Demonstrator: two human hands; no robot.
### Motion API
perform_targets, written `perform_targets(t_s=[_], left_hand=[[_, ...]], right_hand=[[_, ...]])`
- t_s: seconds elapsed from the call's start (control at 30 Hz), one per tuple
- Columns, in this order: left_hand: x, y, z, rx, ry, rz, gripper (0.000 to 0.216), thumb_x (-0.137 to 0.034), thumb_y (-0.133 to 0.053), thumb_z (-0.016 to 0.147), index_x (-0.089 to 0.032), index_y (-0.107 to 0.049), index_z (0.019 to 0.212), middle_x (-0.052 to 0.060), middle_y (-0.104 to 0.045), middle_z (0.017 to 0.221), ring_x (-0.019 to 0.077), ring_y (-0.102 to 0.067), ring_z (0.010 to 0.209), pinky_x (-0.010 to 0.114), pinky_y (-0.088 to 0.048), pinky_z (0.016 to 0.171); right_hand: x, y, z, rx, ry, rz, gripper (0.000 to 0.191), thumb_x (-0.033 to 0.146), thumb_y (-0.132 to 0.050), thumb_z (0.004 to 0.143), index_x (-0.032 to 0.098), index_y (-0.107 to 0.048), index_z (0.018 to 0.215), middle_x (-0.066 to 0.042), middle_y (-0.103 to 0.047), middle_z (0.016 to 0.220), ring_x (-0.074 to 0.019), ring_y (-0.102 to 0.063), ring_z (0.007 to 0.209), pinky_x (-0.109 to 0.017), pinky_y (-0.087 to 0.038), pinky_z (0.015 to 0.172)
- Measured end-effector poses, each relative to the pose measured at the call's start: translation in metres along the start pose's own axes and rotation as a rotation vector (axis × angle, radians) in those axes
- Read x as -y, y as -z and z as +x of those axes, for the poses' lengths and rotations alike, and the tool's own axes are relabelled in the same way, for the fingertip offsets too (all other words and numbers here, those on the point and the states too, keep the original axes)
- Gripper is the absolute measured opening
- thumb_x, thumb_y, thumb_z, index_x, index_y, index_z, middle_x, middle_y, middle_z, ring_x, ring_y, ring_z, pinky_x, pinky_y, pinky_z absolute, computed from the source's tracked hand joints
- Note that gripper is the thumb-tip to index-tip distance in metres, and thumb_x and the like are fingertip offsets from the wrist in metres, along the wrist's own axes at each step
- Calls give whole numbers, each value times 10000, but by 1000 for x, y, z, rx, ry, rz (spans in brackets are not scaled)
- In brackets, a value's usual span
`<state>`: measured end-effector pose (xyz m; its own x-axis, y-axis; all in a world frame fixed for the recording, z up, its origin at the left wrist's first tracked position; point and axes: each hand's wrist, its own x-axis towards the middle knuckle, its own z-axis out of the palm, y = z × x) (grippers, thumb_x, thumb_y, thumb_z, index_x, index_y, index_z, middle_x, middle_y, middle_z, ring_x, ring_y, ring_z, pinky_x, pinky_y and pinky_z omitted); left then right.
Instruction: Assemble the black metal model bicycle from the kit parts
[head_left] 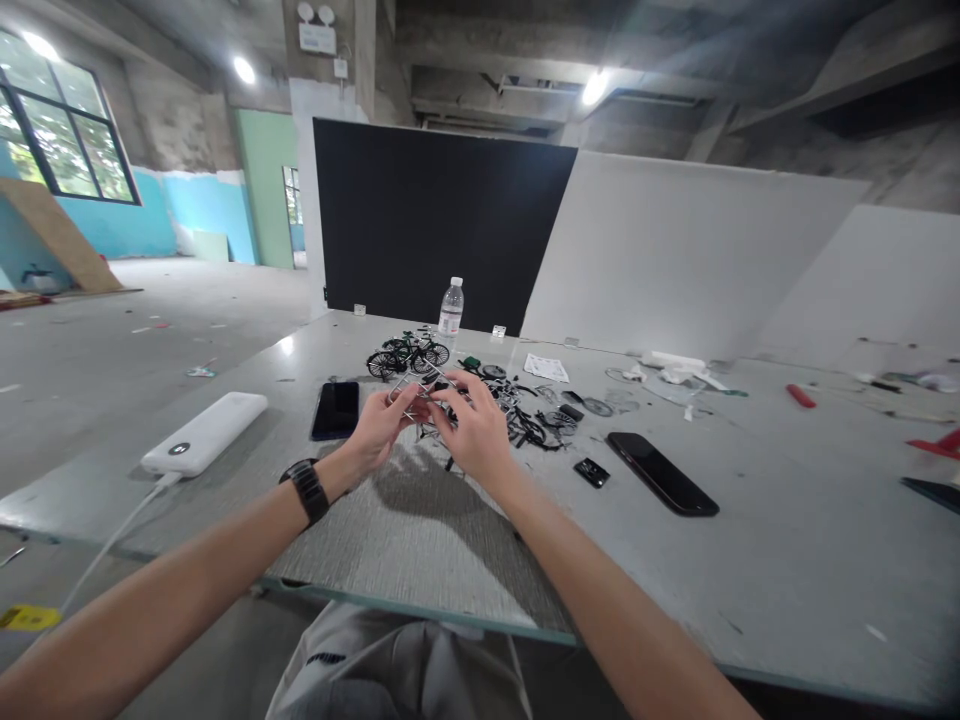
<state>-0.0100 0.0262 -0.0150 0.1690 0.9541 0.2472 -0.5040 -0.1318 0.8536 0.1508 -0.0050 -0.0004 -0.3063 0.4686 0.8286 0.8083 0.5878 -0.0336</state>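
My left hand (382, 425) is closed on a small silver model bicycle frame (409, 383), raised a little above the table. My right hand (478, 430) meets it from the other side, thumb and fingers pinched at the frame; my fingers hide part of it. Behind my hands stand assembled black and green model bicycles (405, 353). To the right of my right hand lies a heap of black model bicycle parts (525, 415), with thin wheels (598, 406) at its right side.
A phone (336, 410) and a white power bank (206, 433) with a cable lie left. A water bottle (451, 308) stands at the back. Right are a larger phone (661, 474), a small black piece (592, 472), a paper sheet (547, 367) and a red object (800, 396).
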Motion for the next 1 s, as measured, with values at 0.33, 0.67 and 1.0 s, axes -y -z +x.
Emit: perform_targets(t_s=[0.33,0.67,1.0], left_hand=[[-1,-2,-2,43,27,3,397,-474,-865,716,-96,-775,799,79,-753,763,168,-677,734,303,-564,756],[0,-2,-1,24,13,-28,392,-473,-855,730,-97,-780,812,77,-756,747,162,-678,713,296,-563,739],[0,-3,0,15,12,-12,423,-488,-844,734,-83,-795,843,72,-734,687,150,-658,665,274,-548,692]], right_hand=[[0,-2,-1,14,-52,-34,227,292,-512,1009,192,-715,991,-147,-604,1275,-259,-629,1064,-360,-541,806],[-1,2,1,15,133,-175,207,238,-504,1018,195,-707,1019,-150,-633,1303,-283,-610,1175,-397,-546,907],[-2,4,0,22,280,-241,222,219,-510,1017,174,-728,1015,-165,-646,1326,-287,-617,1187,-422,-559,952]])
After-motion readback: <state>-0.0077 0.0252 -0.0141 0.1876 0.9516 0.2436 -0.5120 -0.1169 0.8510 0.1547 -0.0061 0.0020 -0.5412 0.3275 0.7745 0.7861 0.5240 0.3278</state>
